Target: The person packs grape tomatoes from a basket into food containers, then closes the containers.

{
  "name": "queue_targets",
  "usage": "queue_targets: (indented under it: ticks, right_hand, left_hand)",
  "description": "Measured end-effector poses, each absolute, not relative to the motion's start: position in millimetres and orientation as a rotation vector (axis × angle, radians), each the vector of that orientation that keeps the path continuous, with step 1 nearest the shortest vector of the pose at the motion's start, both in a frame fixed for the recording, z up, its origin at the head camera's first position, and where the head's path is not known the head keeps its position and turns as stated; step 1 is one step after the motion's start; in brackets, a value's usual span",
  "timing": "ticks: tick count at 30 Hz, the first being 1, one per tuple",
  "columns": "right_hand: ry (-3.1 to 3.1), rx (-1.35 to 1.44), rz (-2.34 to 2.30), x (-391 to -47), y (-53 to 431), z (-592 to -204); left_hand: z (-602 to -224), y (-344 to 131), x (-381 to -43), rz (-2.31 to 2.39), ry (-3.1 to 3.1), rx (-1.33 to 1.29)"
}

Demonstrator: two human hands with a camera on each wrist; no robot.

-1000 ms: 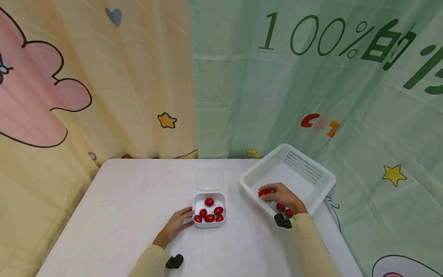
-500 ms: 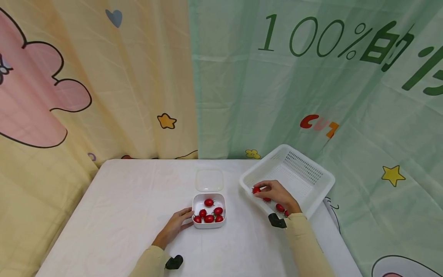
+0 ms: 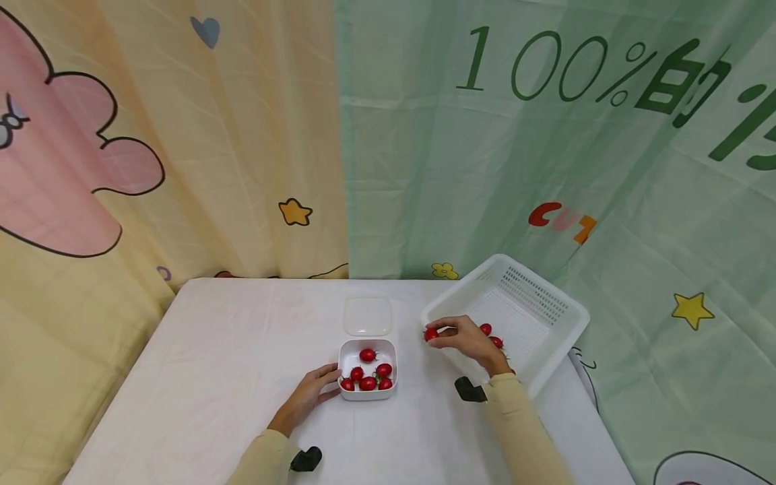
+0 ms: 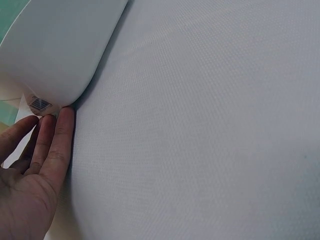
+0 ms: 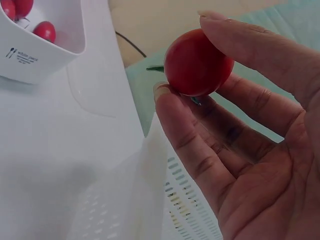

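Observation:
A cherry tomato [image 5: 197, 62] with a bit of green stem is pinched between thumb and fingertips of my right hand [image 3: 465, 339], held over the left rim of the white basket [image 3: 548, 360]. More cherry tomatoes [image 3: 496, 341] lie in that basket, partly hidden by the hand. To the left stands a small white square box [image 3: 367, 396] with several cherry tomatoes [image 3: 367, 383] inside. My left hand [image 3: 307, 394] touches the box's left side; in the left wrist view its straight fingers [image 4: 59, 142] rest against the box wall [image 4: 65, 45].
A clear lid [image 3: 368, 316] lies flat on the white table [image 3: 242, 350] just behind the box. Patterned curtains [image 3: 412, 168] hang close along the back and right edges of the table.
My right hand has moved left with the tomato, from inside the basket to its left rim, uncovering tomatoes behind it. The left hand and the box stay in place.

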State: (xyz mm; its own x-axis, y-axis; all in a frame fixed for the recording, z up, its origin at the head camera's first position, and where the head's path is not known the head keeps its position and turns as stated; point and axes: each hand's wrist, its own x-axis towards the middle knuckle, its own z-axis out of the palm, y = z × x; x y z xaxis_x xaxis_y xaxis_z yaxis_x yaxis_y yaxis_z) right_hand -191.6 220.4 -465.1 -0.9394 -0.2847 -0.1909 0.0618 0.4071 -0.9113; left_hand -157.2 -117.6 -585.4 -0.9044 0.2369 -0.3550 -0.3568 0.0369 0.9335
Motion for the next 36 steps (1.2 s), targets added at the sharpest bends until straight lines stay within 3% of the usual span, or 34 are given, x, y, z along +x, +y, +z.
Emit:
queue_targets:
  ticks: [36]
  right_hand:
    - [2.207, -0.335, -1.524, -203.6, 138.9, -517.9]
  left_hand:
    - [-589.7, -118.6, -158.5, 1.92, 1.904, -0.09]
